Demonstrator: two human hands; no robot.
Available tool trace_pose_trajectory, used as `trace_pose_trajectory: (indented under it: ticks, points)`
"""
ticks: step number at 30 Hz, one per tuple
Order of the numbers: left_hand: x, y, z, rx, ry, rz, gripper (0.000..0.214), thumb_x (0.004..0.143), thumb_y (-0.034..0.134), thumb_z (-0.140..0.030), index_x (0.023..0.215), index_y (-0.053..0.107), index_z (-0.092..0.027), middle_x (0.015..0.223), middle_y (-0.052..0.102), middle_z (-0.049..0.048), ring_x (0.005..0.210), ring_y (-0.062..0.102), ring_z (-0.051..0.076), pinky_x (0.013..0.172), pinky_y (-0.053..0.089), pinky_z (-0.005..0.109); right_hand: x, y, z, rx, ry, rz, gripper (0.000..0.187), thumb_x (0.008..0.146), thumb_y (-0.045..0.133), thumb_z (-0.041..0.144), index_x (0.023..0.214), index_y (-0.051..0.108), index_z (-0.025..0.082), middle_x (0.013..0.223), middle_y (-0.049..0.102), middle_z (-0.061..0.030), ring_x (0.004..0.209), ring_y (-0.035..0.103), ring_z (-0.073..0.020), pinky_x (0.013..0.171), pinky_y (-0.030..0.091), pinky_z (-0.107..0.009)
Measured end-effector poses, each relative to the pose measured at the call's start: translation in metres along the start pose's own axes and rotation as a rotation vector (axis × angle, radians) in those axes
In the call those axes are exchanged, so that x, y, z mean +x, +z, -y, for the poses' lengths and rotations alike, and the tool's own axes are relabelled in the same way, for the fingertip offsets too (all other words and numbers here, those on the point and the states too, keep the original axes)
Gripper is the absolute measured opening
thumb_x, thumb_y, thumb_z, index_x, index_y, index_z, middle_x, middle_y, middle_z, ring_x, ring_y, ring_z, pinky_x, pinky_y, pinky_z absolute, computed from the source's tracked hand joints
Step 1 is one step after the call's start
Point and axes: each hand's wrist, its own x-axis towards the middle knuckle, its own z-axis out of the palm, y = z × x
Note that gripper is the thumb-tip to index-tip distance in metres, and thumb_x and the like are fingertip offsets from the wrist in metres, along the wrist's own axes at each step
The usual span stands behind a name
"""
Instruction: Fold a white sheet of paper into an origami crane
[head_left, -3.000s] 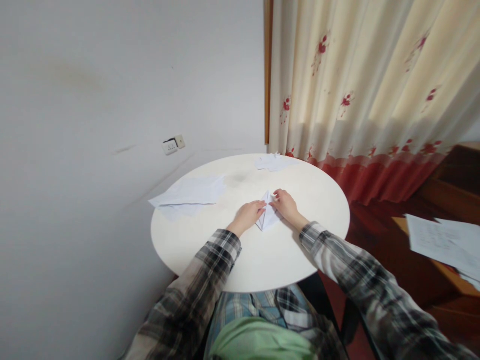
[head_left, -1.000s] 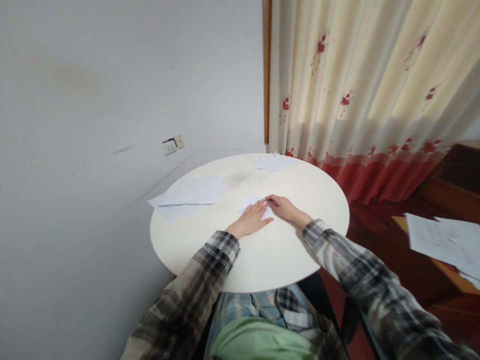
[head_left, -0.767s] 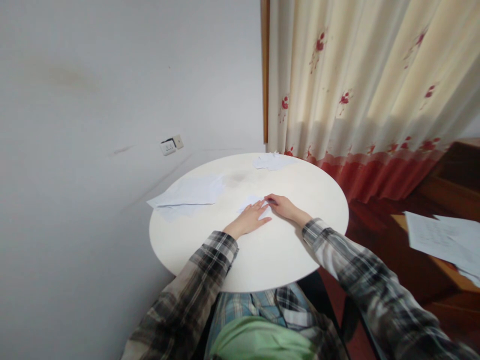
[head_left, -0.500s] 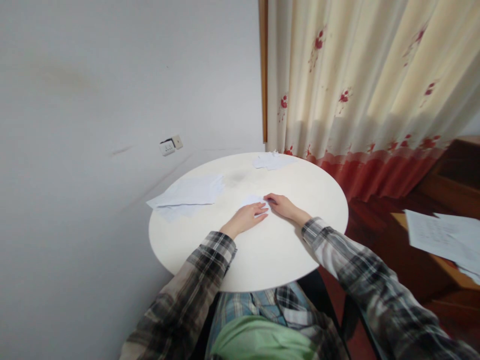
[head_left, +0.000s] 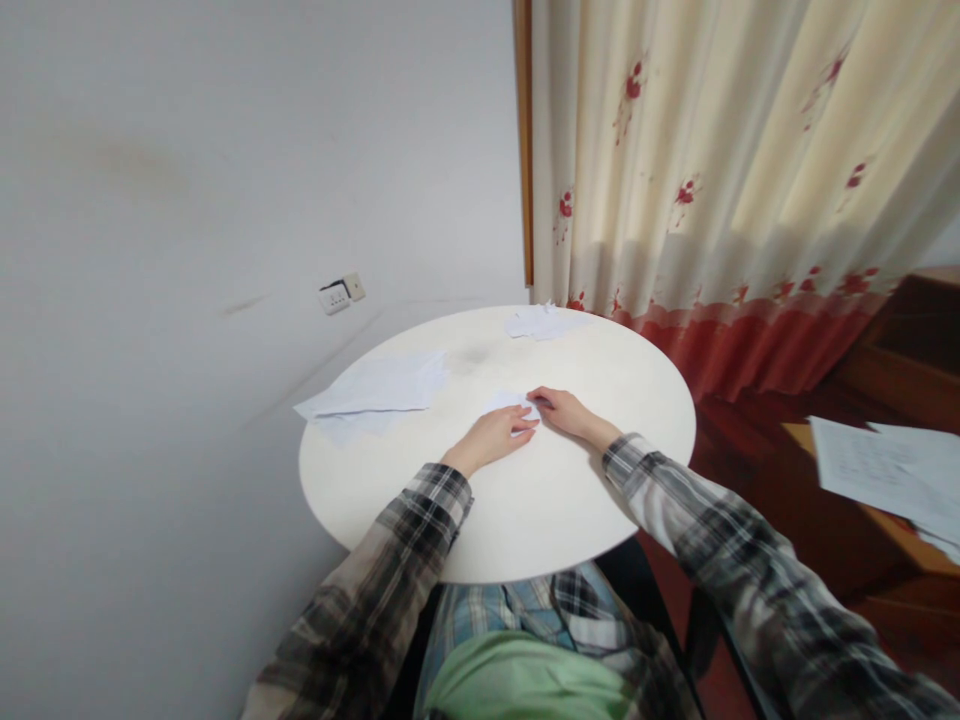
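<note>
A small piece of white paper (head_left: 508, 400) lies on the round white table (head_left: 517, 510), partly covered by my hands. My left hand (head_left: 491, 438) rests over its near side, fingers stretched out and slightly apart. At the paper's right edge, my right hand (head_left: 568, 412) has its thumb and fingers brought together on the sheet. The fingertips of both hands almost meet, and the paper between them is mostly hidden.
A stack of white sheets (head_left: 382, 385) lies at the table's left. Torn-looking paper pieces (head_left: 544, 321) sit at its far edge. A wall with a socket (head_left: 334, 297) borders the left, a curtain (head_left: 690, 150) the back. Printed sheets (head_left: 877, 470) lie on furniture at right.
My left fingers have shifted very slightly on the paper. The right hand and the other papers stay where they were.
</note>
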Motion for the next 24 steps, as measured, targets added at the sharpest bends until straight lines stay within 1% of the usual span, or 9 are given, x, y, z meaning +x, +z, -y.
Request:
trace_pose_trajectory:
  ticks: [2,4,7,13,20,24]
  points:
    - [0.000,0.002,-0.001,0.018,0.007,-0.018,0.035,0.083,0.041,-0.035,0.107,0.063,-0.021,0.124,0.054,0.0035,0.116,0.048,0.018,0.100,0.034,0.029,0.000,0.001,0.000,-0.010,-0.001,0.000,0.029,0.079,0.045,0.009,0.104,0.058,0.017,0.104,0.065,-0.0054,0.094,0.059,-0.0140,0.084,0.043,-0.026]
    - [0.000,0.003,-0.001,0.030,0.005,-0.040,0.039,0.084,0.040,-0.037,0.112,0.059,-0.019,0.122,0.056,0.0044,0.115,0.048,0.018,0.100,0.034,0.030,0.000,0.003,-0.001,-0.025,-0.014,-0.001,0.030,0.079,0.044,0.008,0.104,0.058,0.017,0.104,0.065,-0.0055,0.095,0.059,-0.0139,0.085,0.043,-0.026]
    - [0.000,0.005,-0.002,0.040,0.000,-0.064,0.043,0.084,0.040,-0.040,0.118,0.053,-0.018,0.122,0.055,0.0054,0.115,0.048,0.018,0.100,0.033,0.030,0.001,0.005,-0.003,-0.057,-0.050,-0.005,0.031,0.078,0.045,0.008,0.104,0.059,0.017,0.106,0.064,-0.0064,0.097,0.058,-0.0140,0.088,0.042,-0.027]
    - [0.002,0.007,0.000,0.071,0.038,-0.081,0.035,0.084,0.041,-0.039,0.106,0.062,-0.021,0.121,0.055,0.0046,0.112,0.047,0.018,0.100,0.033,0.031,0.002,0.004,-0.003,-0.103,-0.071,0.008,0.029,0.080,0.045,0.010,0.103,0.061,0.017,0.105,0.064,-0.0063,0.097,0.058,-0.0145,0.087,0.042,-0.026]
    - [0.002,0.010,0.004,0.068,0.062,-0.124,0.030,0.084,0.042,-0.033,0.103,0.063,-0.020,0.118,0.055,0.0052,0.111,0.047,0.018,0.100,0.034,0.032,0.000,0.000,0.000,-0.160,-0.093,-0.002,0.027,0.078,0.046,0.009,0.096,0.064,0.017,0.101,0.065,-0.0060,0.095,0.057,-0.0157,0.087,0.040,-0.027]
    - [0.002,0.011,0.003,0.028,0.052,-0.157,0.026,0.083,0.045,-0.031,0.099,0.062,-0.020,0.121,0.051,0.0060,0.111,0.047,0.017,0.098,0.036,0.030,0.000,-0.001,0.002,-0.160,-0.114,0.006,0.028,0.076,0.045,0.007,0.095,0.064,0.016,0.099,0.065,-0.0060,0.094,0.056,-0.0153,0.086,0.040,-0.026]
